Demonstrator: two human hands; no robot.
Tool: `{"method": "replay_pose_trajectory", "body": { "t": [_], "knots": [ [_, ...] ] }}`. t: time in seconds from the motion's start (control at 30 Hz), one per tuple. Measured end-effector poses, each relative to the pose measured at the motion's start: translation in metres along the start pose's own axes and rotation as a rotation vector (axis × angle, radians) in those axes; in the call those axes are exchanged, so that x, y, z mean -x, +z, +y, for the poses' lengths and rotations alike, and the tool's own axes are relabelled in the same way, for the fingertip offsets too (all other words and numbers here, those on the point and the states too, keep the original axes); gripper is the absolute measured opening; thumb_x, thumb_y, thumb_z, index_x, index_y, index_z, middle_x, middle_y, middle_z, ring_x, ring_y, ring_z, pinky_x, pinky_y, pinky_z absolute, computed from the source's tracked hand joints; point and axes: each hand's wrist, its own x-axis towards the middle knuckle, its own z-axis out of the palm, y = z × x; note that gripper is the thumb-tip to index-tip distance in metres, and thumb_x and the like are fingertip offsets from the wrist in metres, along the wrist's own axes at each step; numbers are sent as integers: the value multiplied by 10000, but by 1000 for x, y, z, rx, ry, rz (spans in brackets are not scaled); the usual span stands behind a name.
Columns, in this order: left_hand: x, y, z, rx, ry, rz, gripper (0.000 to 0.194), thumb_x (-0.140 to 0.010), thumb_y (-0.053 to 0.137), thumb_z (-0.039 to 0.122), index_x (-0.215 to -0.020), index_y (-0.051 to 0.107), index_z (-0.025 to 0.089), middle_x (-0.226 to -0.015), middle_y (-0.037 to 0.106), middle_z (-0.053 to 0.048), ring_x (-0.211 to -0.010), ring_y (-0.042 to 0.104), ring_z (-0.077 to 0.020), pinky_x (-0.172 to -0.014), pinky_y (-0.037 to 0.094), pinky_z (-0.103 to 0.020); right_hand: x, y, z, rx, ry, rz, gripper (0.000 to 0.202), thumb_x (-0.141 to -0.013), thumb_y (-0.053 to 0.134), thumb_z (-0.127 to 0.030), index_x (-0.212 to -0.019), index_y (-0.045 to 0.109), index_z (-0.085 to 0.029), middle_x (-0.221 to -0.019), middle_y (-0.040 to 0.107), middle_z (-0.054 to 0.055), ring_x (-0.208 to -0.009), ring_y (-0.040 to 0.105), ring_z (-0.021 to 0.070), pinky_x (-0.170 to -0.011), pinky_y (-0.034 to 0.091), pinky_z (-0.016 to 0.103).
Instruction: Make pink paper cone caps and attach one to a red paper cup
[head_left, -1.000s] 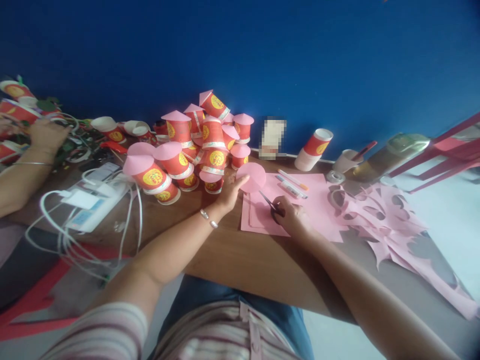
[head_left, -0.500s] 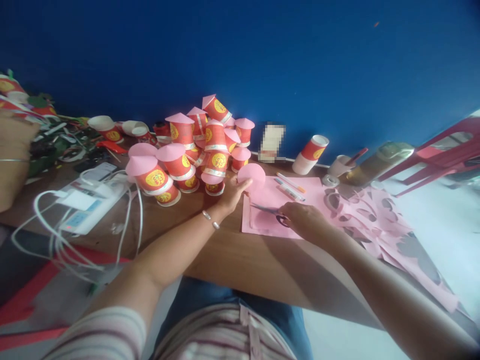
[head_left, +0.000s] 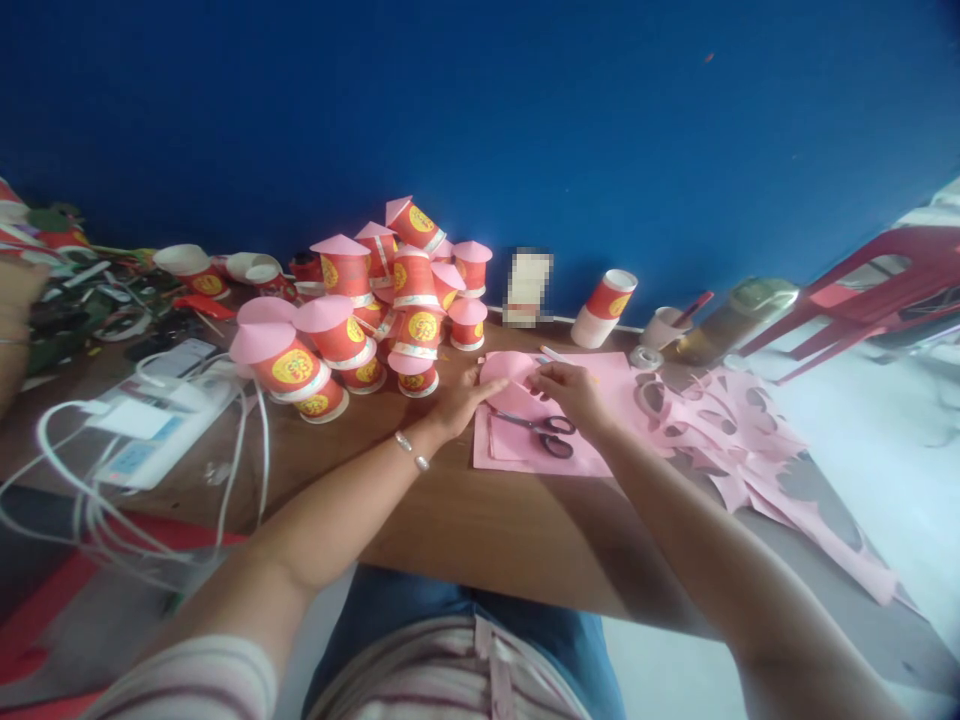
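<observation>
A round pink paper piece (head_left: 504,372) is held between my two hands above the pink sheets. My left hand (head_left: 463,402) grips its left side, thumb on top. My right hand (head_left: 574,390) pinches its right edge with the fingertips. Just below them, scissors (head_left: 536,425) with dark handles lie on the pink paper sheets (head_left: 600,440). A pen (head_left: 553,354) lies partly hidden behind my right hand. Left of my hands, several red paper cups with pink cone tops (head_left: 424,330) are stacked in a pile.
Pink paper scraps (head_left: 750,430) spread over the table's right side, near a tape roll (head_left: 646,358), a bottle (head_left: 739,320) and a tilted cup stack (head_left: 604,308). At left lie a white power strip (head_left: 169,425) with cables and other cups (head_left: 196,270).
My right hand has let go of the scissors, which now lie on the pink sheets, and has moved up to the round paper. My left hand still holds that paper.
</observation>
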Motion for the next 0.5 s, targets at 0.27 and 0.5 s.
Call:
{"method": "replay_pose_trajectory", "body": {
  "t": [0.27,0.5],
  "knots": [
    [-3,-6,2,-217,-43,49,449,-783,769,577,-716,624,157,-632,556,8,-585,482,-113,-567,365,-257,3,-16,3,114,55,-106,315,-796,704,-489,-699,684,-191,-673,679,25,-614,589,144,-604,509,299],
    [-5,-9,6,-497,34,99,467,-789,735,577,-647,545,175,-574,405,52,-587,341,-100,-567,263,-266,6,-20,3,393,131,-201,258,-915,617,-375,-742,679,-194,-668,680,8,-511,570,130,-525,438,281]
  ]
}}
